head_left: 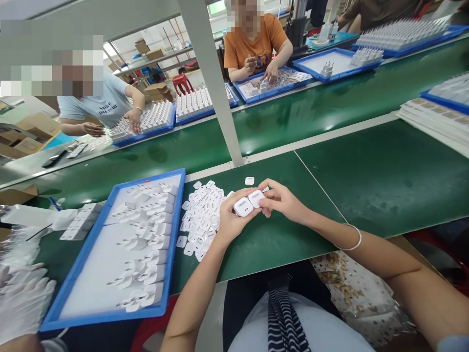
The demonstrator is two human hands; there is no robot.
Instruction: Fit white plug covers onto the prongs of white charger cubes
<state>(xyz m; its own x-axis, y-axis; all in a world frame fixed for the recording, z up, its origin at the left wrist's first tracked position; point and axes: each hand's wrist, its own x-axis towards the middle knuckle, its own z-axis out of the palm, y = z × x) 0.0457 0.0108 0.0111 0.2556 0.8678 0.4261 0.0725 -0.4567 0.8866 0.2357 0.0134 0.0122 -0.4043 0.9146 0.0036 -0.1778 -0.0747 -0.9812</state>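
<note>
My left hand [234, 217] is closed around a white charger [243, 207], whose rounded square end with a small port slot faces up. Pinched in the fingers of my right hand [280, 199] is a second white rounded square piece [256, 198] with grey print, touching the first; whether it is a whole charger or only an end cover is hidden. Left of my hands lies a loose pile of white end covers [203, 215]. One single cover [249, 181] lies just beyond my fingers.
A blue-rimmed tray [173, 244] of white chargers with plug pins stands at left. A co-worker's white-gloved hand [25, 305] is at lower left. A pale post [216, 88] rises ahead. Across the green conveyor [278, 127], two people work at blue trays [273, 93]. Stacked sheets [436, 122] lie right.
</note>
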